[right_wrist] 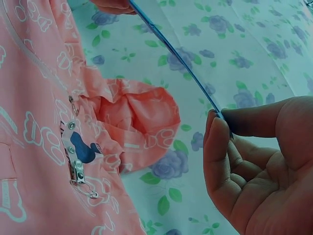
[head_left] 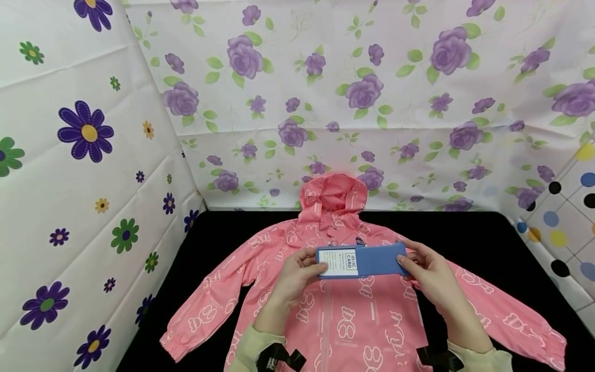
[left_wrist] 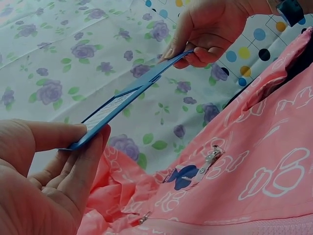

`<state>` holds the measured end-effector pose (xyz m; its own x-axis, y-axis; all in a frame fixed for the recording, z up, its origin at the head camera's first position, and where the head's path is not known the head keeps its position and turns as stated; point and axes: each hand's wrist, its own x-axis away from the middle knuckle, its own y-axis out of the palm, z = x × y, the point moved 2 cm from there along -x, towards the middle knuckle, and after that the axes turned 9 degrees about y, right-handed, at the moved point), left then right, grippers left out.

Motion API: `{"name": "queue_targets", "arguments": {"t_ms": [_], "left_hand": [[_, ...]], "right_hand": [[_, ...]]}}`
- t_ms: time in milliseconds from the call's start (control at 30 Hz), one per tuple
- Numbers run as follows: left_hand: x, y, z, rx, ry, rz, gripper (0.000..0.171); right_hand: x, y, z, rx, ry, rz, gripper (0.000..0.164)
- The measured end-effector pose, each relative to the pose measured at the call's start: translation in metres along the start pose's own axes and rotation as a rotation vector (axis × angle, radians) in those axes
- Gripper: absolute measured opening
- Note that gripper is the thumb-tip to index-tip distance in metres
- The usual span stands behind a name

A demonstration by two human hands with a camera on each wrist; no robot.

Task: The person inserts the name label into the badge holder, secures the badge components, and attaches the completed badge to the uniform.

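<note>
Both hands hold a blue card holder (head_left: 382,260) level above a pink hooded jacket (head_left: 344,315). Its left half shows a white card (head_left: 338,261) printed "ID/IC CARD"; the right half is plain blue. My left hand (head_left: 293,277) pinches the left end between thumb and fingers. At the other end, my right hand (head_left: 433,274) pinches the blue part, thumb on the near face. The right wrist view catches the holder (right_wrist: 178,56) nearly edge-on. On the jacket's chest lies a metal-and-clear strap clip (right_wrist: 78,171) beside a dark blue shape (left_wrist: 186,177).
The jacket lies front up with sleeves spread on a black table (head_left: 465,227), its hood (head_left: 333,194) toward the back. Flower-printed sheets (head_left: 297,103) hang behind and at the left; a dotted sheet (head_left: 562,237) stands at the right.
</note>
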<state>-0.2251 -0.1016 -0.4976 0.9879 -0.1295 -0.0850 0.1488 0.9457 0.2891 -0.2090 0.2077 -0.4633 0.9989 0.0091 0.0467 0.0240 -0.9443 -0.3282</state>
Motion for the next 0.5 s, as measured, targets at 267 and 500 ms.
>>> {"name": "queue_targets", "arguments": {"t_ms": [267,500], "left_hand": [[-0.0003,-0.0012,0.0007,-0.017,0.003,-0.005,0.038],[-0.0013,-0.0007,0.0006,-0.01,0.014,-0.009,0.035]], "right_hand": [[0.0001,0.0005,0.0023,0.022,0.043,-0.017,0.054],[-0.0022,0.0043,0.0024,0.022,0.083,0.003,0.056]]}}
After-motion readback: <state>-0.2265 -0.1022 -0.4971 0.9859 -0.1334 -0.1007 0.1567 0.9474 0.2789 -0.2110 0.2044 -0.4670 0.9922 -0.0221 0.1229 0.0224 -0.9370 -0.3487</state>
